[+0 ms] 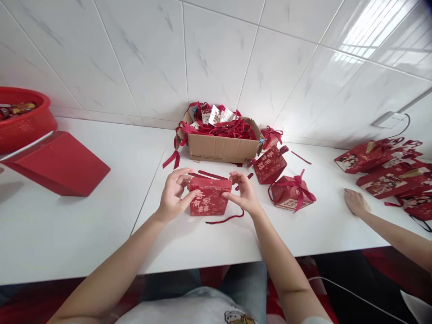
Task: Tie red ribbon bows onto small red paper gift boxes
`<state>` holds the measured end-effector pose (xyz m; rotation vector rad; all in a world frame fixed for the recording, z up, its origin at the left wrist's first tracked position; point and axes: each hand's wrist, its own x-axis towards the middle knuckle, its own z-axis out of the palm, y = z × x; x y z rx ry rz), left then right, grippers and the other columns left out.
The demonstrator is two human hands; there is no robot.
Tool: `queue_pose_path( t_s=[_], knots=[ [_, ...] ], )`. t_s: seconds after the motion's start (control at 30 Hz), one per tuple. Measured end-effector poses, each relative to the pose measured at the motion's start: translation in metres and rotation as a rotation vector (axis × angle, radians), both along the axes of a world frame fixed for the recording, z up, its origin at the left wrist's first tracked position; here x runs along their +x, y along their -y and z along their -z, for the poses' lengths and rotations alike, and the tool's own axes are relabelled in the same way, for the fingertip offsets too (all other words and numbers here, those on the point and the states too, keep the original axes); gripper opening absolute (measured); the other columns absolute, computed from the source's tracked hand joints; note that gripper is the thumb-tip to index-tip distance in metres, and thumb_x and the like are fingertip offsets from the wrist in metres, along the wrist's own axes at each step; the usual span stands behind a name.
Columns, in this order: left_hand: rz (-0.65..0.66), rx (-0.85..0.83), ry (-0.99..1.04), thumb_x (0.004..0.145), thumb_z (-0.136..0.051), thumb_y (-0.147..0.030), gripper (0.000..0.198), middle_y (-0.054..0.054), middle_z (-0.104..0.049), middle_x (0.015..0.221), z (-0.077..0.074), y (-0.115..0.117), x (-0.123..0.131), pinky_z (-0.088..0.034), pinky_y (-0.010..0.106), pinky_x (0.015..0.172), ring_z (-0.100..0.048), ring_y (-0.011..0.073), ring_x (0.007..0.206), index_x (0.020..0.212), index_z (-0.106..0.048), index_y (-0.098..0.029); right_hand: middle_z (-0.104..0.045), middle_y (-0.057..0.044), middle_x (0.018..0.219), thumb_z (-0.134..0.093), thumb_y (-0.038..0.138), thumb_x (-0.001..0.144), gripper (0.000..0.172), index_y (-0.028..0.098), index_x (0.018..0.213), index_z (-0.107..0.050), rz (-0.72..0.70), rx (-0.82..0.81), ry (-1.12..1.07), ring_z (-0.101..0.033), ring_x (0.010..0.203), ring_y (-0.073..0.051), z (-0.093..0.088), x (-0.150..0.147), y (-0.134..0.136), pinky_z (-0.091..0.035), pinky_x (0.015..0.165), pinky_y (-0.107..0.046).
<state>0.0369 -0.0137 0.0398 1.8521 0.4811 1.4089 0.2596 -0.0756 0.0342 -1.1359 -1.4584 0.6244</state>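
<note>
A small red gift box with pale printed characters stands upright on the white table in front of me. My left hand grips its left side, thumb on the front face. On the right side, my right hand holds it the same way, thumb near the top front edge. Dark red ribbon strips lie just behind the box. A thin red cord curls on the table by its lower right corner.
Behind is a cardboard box full of red ribbons and tags. To its right stand a printed red box and a bow-tied box. Another person's hand rests near several gift bags. Leftward are a large red box and basket.
</note>
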Motion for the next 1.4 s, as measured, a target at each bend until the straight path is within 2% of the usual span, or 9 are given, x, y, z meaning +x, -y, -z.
queue_pose_path(
  t_s=[0.13, 0.23, 0.43, 0.63, 0.93, 1.1, 1.2, 1.3, 1.4],
  knots=[
    [-0.016, -0.026, -0.102, 0.082, -0.065, -0.018, 0.047, 0.011, -0.054, 0.122, -0.001, 0.003, -0.003, -0.053, 0.03, 0.074, -0.06, 0.015, 0.087, 0.125, -0.046, -0.025, -0.057, -0.002, 0.082, -0.072, 0.035, 0.077, 0.017, 0.023, 0.077, -0.059, -0.047, 0.043, -0.072, -0.056, 0.08, -0.017, 0.006, -0.006, 0.001, -0.048, 0.076, -0.035],
    [-0.068, 0.145, -0.232, 0.084, -0.058, -0.016, 0.033, 0.011, -0.06, 0.112, -0.002, 0.005, -0.006, -0.052, 0.037, 0.084, -0.059, 0.0214, 0.1, 0.117, -0.055, -0.021, -0.061, -0.003, 0.088, -0.071, 0.028, 0.078, 0.013, 0.023, 0.075, -0.059, -0.056, 0.08, -0.176, -0.06, 0.084, -0.018, 0.009, -0.011, 0.005, -0.049, 0.079, -0.037],
    [-0.063, 0.288, -0.269, 0.078, -0.064, -0.011, 0.027, 0.005, -0.061, 0.092, -0.002, 0.009, -0.008, -0.053, 0.032, 0.074, -0.061, 0.018, 0.084, 0.102, -0.058, -0.019, -0.065, -0.008, 0.117, -0.066, 0.02, 0.082, 0.019, 0.022, 0.073, -0.05, -0.116, 0.108, -0.185, -0.059, 0.115, -0.023, 0.011, -0.019, 0.021, -0.048, 0.095, -0.045],
    [-0.007, 0.162, -0.239, 0.082, -0.059, -0.01, 0.013, 0.005, -0.063, 0.089, -0.001, 0.012, -0.006, -0.053, 0.03, 0.072, -0.063, 0.0176, 0.085, 0.092, -0.057, -0.019, -0.074, -0.007, 0.099, -0.071, 0.025, 0.079, 0.025, 0.023, 0.074, -0.046, -0.148, -0.088, -0.38, -0.071, 0.094, -0.023, 0.01, -0.03, 0.027, -0.056, 0.085, -0.044],
    [0.169, -0.097, -0.168, 0.086, -0.057, -0.016, 0.006, 0.011, -0.068, 0.105, 0.0, 0.022, -0.003, -0.054, 0.039, 0.084, -0.065, 0.0243, 0.103, 0.088, -0.053, -0.02, -0.076, -0.004, 0.087, -0.077, 0.031, 0.073, 0.034, 0.023, 0.068, -0.044, -0.146, -0.13, -0.456, -0.071, 0.093, -0.024, 0.011, -0.033, 0.018, -0.056, 0.088, -0.046],
    [0.158, -0.221, -0.167, 0.082, -0.063, -0.017, 0.017, 0.007, -0.073, 0.094, 0.001, 0.027, -0.002, -0.057, 0.036, 0.08, -0.07, 0.0215, 0.09, 0.097, -0.055, -0.02, -0.076, -0.003, 0.085, -0.076, 0.034, 0.073, 0.03, 0.024, 0.068, -0.048, -0.098, -0.061, -0.385, -0.071, 0.09, -0.024, 0.013, -0.034, 0.019, -0.055, 0.087, -0.046],
    [0.117, -0.214, -0.227, 0.082, -0.064, -0.017, 0.017, 0.006, -0.074, 0.09, -0.001, 0.025, -0.003, -0.057, 0.032, 0.078, -0.071, 0.0195, 0.084, 0.099, -0.064, -0.02, -0.075, -0.006, 0.092, -0.066, 0.046, 0.08, 0.025, 0.024, 0.072, -0.059, -0.073, 0.101, -0.213, -0.068, 0.099, -0.026, 0.016, -0.024, 0.019, -0.053, 0.09, -0.048],
    [0.157, -0.2, -0.208, 0.082, -0.063, -0.017, 0.01, 0.005, -0.074, 0.088, -0.003, 0.022, -0.002, -0.058, 0.029, 0.074, -0.071, 0.019, 0.082, 0.09, -0.069, -0.02, -0.072, -0.008, 0.093, -0.033, 0.052, 0.095, 0.049, 0.023, 0.071, -0.064, 0.156, 0.163, -0.078, -0.066, 0.097, -0.024, 0.02, 0.002, 0.006, -0.051, 0.089, -0.046],
    [0.163, -0.203, -0.181, 0.08, -0.064, -0.016, 0.011, 0.006, -0.075, 0.087, -0.002, 0.022, -0.002, -0.059, 0.029, 0.072, -0.071, 0.0197, 0.081, 0.089, -0.069, -0.02, -0.068, -0.009, 0.093, -0.048, 0.044, 0.091, 0.031, 0.02, 0.079, -0.064, 0.597, -0.119, 0.208, -0.065, 0.086, -0.021, 0.024, 0.035, -0.022, -0.052, 0.081, -0.04]
  ],
)
